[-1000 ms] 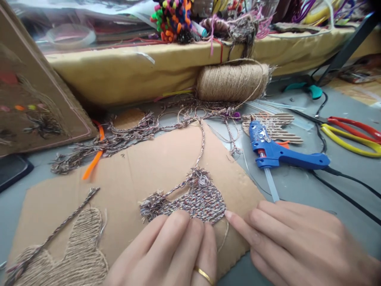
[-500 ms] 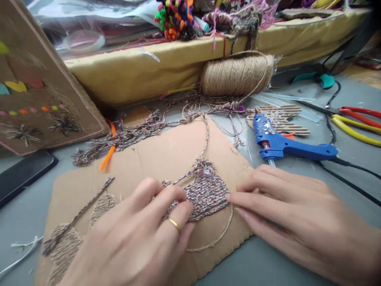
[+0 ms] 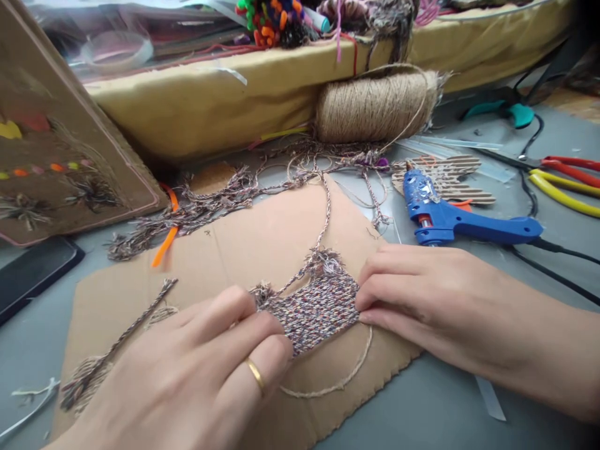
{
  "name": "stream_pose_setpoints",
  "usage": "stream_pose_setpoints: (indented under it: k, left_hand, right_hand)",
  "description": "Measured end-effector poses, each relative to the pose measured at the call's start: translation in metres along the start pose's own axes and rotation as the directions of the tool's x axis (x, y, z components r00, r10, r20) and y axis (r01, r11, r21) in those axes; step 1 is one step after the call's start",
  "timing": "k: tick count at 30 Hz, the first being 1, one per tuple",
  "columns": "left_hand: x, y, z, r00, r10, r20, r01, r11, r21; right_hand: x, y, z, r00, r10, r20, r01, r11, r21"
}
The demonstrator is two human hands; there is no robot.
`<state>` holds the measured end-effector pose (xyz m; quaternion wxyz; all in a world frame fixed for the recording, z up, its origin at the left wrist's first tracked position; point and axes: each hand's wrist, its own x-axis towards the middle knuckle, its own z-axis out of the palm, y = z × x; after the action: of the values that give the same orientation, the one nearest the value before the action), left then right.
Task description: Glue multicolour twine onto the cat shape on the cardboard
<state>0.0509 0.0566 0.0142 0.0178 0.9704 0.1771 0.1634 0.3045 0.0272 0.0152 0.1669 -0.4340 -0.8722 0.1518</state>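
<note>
Both hands have drawn closer together since half a second ago, and the right hand (image 3: 422, 294) has curled its fingers in against the right edge of the woven patch (image 3: 313, 306). Its fingertips press flat on that edge, closed around nothing. At the opposite edge, the left hand (image 3: 201, 369), wearing one ring, lies spread with fingertips touching the patch. Between the two hands, the patch sits on one cardboard sheet (image 3: 253, 244), with one loop of jute cord (image 3: 347, 375) just below it. Beyond the right hand lie one blue glue gun (image 3: 464, 225) and one twine spool (image 3: 375, 106). Above them, a yellow tray (image 3: 210, 106) holds tangled coloured yarn, too blurred to count.
</note>
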Motion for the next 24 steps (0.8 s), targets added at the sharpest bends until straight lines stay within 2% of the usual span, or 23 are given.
stream_pose_setpoints:
  k: [3, 7, 13, 17, 21, 24]
  left_hand:
    - [-0.014, -0.001, -0.001, 1.000, 0.014, 0.006, -0.013, 1.000, -0.012]
    - [-0.031, 0.000, -0.001, 1.000, 0.030, 0.010, -0.030, 0.998, 0.049]
    - [-0.040, 0.008, 0.001, 0.995, -0.063, -0.075, 0.066, 0.997, 0.045]
    - [-0.040, 0.011, -0.001, 0.995, -0.034, -0.089, 0.042, 0.995, 0.094]
    - [-0.046, 0.012, -0.001, 0.998, -0.001, -0.065, 0.008, 0.994, 0.109]
    - [-0.051, 0.013, 0.000, 0.998, 0.001, -0.055, 0.005, 0.994, 0.112]
  right_hand:
    - [0.002, 0.002, 0.000, 1.000, 0.012, 0.010, -0.012, 0.999, 0.031]
    - [0.002, 0.000, -0.002, 1.000, -0.009, -0.003, 0.009, 1.000, 0.024]
    - [0.000, -0.001, -0.002, 0.999, -0.038, -0.019, 0.038, 0.999, -0.034]
    - [-0.005, 0.001, -0.002, 0.991, -0.129, -0.035, 0.121, 0.978, -0.171]
    - [-0.020, 0.002, 0.002, 0.959, -0.282, -0.020, 0.257, 0.899, -0.355]
    - [-0.036, -0.002, 0.005, 0.953, -0.302, -0.039, 0.256, 0.863, -0.435]
